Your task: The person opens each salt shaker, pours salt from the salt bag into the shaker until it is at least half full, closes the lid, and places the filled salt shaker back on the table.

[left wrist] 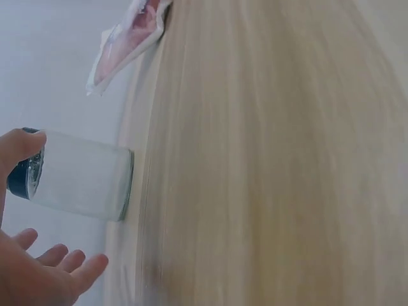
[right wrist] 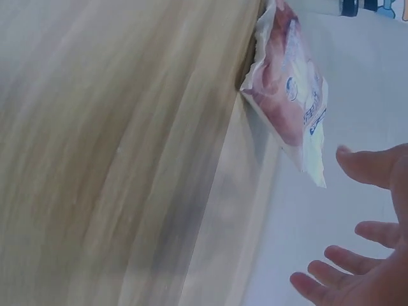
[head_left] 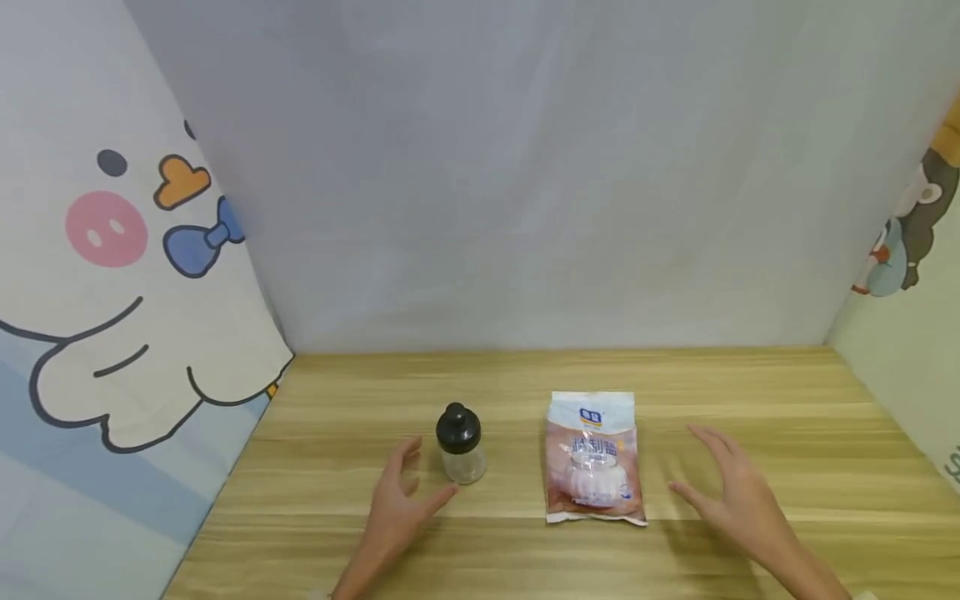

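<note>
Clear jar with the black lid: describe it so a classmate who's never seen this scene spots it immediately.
On the wood-grain table, find the person's left hand. Beside its spread thumb and fingers stands the clear jar. Its knobbed black lid and see-through body set it apart from the salt packet lying to its right.

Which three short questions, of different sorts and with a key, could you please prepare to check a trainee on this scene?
1. True or false: the transparent cylindrical jar with a black lid stands upright on the wood-patterned table.

2. Multiple choice: where does the flat brown, white and pale-blue printed packet lie in the head view?
A) Under the jar
B) Between the jar and the bare right hand
C) Between the bare left hand and the jar

3. Fill the gap: the thing nearest to the left hand is the ____.

Key: 1. True; 2. B; 3. jar.
</note>
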Tool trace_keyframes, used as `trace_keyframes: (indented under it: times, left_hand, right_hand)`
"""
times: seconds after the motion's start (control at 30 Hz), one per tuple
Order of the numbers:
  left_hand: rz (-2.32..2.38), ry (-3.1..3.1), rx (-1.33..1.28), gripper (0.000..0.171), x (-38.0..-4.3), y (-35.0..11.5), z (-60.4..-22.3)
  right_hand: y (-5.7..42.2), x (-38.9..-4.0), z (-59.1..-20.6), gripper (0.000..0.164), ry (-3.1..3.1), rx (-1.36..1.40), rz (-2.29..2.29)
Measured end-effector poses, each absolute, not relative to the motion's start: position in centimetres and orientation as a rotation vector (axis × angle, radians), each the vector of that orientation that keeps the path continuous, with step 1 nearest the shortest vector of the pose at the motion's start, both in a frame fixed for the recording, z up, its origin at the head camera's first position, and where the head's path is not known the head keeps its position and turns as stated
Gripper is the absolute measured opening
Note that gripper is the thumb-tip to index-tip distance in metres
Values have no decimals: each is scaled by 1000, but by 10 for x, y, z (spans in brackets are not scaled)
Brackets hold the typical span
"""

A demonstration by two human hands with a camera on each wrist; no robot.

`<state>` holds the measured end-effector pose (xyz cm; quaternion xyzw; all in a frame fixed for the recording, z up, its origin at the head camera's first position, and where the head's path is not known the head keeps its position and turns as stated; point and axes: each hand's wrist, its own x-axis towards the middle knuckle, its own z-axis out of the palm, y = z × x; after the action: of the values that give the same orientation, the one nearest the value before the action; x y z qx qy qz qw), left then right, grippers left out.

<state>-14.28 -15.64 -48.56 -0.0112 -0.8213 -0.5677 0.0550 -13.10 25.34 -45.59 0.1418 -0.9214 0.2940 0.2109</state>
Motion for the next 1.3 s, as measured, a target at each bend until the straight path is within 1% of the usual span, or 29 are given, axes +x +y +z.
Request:
trace_keyframes:
  times: [0.27,0.5,0.8,0.97,1.3]
  left_hand:
    - [-1940,-2327,-14,80,-141,-154,-484]
    - [-2007,-2278,24,78,-148,-154,-487]
    - [-2113,-2180,10,75,-157,-149,-492]
    - [-2166,-2128,-7,75,-161,-146,-494]
    - [-2159,-2126,-38,73,-164,-143,-496]
  right_hand:
    - [246,-129,-447,61,-2480,292,1035]
    - [239,-130,-437,56,-2482,232,1330]
    - [218,-138,-430,52,-2347,288,1603]
    - [206,-142,-428,53,-2331,318,1674]
    - [176,-156,-429,49,-2305,450,1807]
